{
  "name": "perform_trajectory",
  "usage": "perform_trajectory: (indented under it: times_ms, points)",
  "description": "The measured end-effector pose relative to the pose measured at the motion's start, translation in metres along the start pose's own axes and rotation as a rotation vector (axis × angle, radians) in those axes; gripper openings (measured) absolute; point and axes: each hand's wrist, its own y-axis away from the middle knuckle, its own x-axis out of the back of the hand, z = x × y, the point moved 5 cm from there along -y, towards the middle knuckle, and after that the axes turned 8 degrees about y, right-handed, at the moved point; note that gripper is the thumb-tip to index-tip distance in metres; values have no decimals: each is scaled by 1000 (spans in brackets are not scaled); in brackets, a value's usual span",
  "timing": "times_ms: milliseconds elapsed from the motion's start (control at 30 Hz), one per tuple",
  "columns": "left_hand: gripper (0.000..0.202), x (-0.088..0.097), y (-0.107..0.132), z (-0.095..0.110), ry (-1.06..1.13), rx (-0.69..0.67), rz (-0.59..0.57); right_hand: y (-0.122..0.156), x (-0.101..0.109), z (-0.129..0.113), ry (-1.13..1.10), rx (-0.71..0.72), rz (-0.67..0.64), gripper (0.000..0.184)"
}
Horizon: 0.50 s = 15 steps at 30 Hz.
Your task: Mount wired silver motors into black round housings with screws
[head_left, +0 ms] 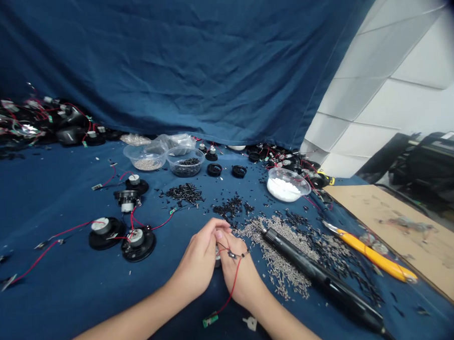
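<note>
My left hand [199,252] and my right hand [236,270] are pressed together at the middle front, fingers curled around a small motor unit [218,256]. Only a sliver of it shows between the palms; the rest is hidden. From it a red wire [235,282] runs over my right hand down to a small green circuit board [210,319]. Just right of my hands, a black electric screwdriver [322,278] lies across a spread of silver screws [279,243]. To the left rest several similar motor units on round black bases, one of them nearest [138,244].
Clear bowls [185,164] stand at the back, and one with white contents [287,185] is at the right. Small black parts [185,193] lie in piles. A yellow utility knife [377,258] lies beside a cardboard sheet [403,232]. Wired parts [37,120] are heaped back left.
</note>
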Motion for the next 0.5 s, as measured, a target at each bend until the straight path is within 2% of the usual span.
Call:
perform_trajectory:
  times_ms: [200,500]
  points:
    - [26,3,-3,-6,-25,1,-39,-1,1,1,87,37,-9,41]
    - [29,-2,-4,-4,-78,-24,-72,1,7,0,195,114,-10,37]
